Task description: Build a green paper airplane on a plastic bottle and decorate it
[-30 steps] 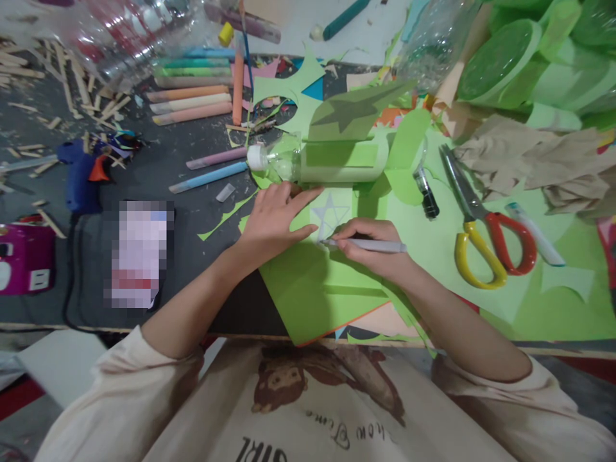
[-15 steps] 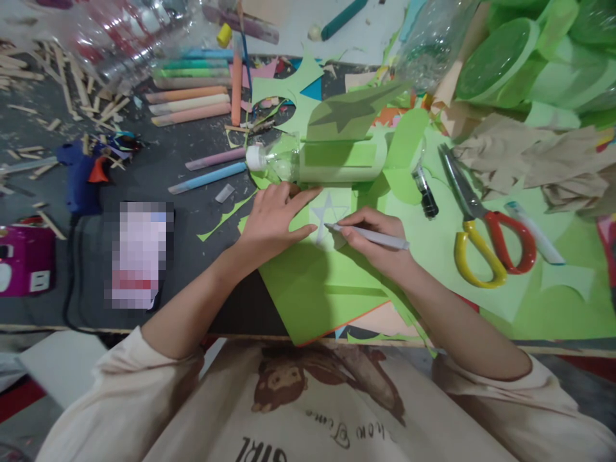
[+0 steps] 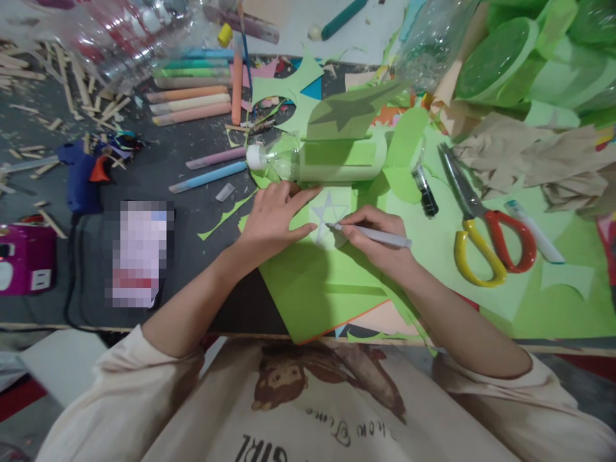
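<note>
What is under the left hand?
Green paper shows on both sides of the left hand, with a drawn star beside its thumb. Whatever lies directly beneath the palm is covered.

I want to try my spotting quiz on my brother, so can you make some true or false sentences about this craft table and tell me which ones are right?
1. The right hand holds a gray pen. True.
2. The bottle with the white cap is standing upright. False: the bottle is lying on its side.
3. There is a star on the pale paper by the pen's tip. True.
4. The left hand is gripping the blue glue gun. False: the left hand is spread over the paper, and the glue gun lies apart from it.
5. The scissors have one yellow and one red handle. True.
</note>
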Demonstrator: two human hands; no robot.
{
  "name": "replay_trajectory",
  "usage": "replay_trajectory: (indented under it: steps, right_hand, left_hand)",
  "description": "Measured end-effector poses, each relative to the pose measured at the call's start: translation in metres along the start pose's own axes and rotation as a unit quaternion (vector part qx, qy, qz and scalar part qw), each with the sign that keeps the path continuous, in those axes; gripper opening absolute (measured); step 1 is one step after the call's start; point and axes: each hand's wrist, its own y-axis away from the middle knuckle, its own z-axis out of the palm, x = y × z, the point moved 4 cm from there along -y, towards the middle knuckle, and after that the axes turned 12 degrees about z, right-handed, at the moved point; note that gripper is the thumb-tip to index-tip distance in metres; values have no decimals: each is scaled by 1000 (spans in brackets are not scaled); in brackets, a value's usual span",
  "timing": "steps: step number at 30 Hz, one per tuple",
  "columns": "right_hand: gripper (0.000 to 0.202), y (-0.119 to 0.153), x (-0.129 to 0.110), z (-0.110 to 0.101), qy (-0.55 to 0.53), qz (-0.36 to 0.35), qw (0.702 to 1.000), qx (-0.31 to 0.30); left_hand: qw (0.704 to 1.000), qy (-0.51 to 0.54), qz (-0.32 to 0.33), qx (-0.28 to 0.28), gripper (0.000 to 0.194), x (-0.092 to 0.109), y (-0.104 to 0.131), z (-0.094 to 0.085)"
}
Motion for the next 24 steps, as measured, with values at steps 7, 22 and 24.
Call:
replay_trajectory:
  steps: [7,22,24]
  right_hand:
    - [12,0,0,1,10,7,1000,-18]
    - [15,0,0,2,20,24,999,-33]
    - [16,0,-1,2,24,20,999,-39]
  left_hand:
    - [1000,1,0,-2,61,0,-1,0]
    - [1000,1,1,0,60,1,0,-1]
    - [1000,2,0,-2,61,1,0,-1]
